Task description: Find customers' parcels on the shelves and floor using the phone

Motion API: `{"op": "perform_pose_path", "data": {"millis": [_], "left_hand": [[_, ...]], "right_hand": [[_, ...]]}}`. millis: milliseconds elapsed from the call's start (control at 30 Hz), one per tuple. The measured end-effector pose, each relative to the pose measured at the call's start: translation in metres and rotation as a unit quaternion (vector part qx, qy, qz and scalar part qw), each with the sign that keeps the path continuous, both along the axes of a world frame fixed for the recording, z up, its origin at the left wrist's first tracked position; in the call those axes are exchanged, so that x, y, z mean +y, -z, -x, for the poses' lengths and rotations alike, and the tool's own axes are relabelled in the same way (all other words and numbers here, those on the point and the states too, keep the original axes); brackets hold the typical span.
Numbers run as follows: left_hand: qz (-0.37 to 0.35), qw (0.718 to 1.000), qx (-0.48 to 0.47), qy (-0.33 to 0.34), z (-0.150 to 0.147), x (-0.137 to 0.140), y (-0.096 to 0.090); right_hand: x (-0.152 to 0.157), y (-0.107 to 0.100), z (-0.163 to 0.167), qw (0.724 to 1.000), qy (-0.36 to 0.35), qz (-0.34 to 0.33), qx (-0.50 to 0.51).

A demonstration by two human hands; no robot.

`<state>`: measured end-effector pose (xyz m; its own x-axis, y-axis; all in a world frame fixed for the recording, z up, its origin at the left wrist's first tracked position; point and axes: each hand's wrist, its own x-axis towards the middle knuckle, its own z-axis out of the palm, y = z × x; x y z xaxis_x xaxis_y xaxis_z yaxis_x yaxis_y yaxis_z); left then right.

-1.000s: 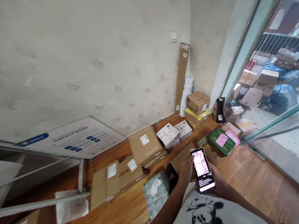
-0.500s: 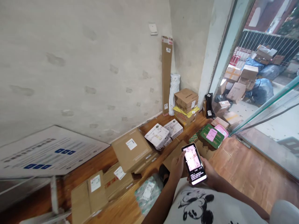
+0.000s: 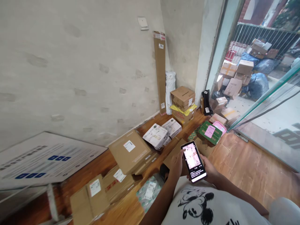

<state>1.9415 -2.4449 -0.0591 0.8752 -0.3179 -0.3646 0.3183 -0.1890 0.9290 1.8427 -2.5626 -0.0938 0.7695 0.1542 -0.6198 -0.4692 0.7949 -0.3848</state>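
A smartphone (image 3: 193,161) is held upright in front of my shirt, its lit screen showing a pinkish picture above white text on black. My left hand (image 3: 176,165) grips its left edge, the thumb near the upper side of the screen. Around its right edge my right hand (image 3: 209,170) is closed, with most of its fingers hidden behind the phone. Beyond the phone a flat cardboard box (image 3: 172,156) lies on the floor. A green patterned box (image 3: 209,133) with a pink label sits past it.
Large cardboard boxes (image 3: 128,151) and white boxes (image 3: 156,136) line the wall. A tall narrow carton (image 3: 159,75) leans in the corner by stacked boxes (image 3: 182,97). A plastic-wrapped parcel (image 3: 150,190) lies left of my arm. Parcels fill the doorway beside a glass door (image 3: 269,97).
The view has turned slightly, so the wall and boxes sit a little farther left in it. Both hands keep the same hold on the smartphone.
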Motion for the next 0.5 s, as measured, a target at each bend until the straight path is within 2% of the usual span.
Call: {"op": "perform_pose_path", "data": {"millis": [167, 367, 500], "left_hand": [[0.006, 1.0, 0.008, 0.024, 0.001, -0.006, -0.002], [0.028, 0.998, 0.014, 0.046, 0.003, -0.013, -0.002], [0.009, 0.999, 0.01, 0.047, 0.002, -0.013, -0.007]], "right_hand": [[-0.002, -0.002, 0.004, 1.0, 0.022, -0.006, -0.022], [-0.006, -0.009, 0.009, 0.999, 0.043, 0.02, -0.001], [-0.008, -0.01, 0.009, 0.999, 0.025, 0.023, -0.018]]}}
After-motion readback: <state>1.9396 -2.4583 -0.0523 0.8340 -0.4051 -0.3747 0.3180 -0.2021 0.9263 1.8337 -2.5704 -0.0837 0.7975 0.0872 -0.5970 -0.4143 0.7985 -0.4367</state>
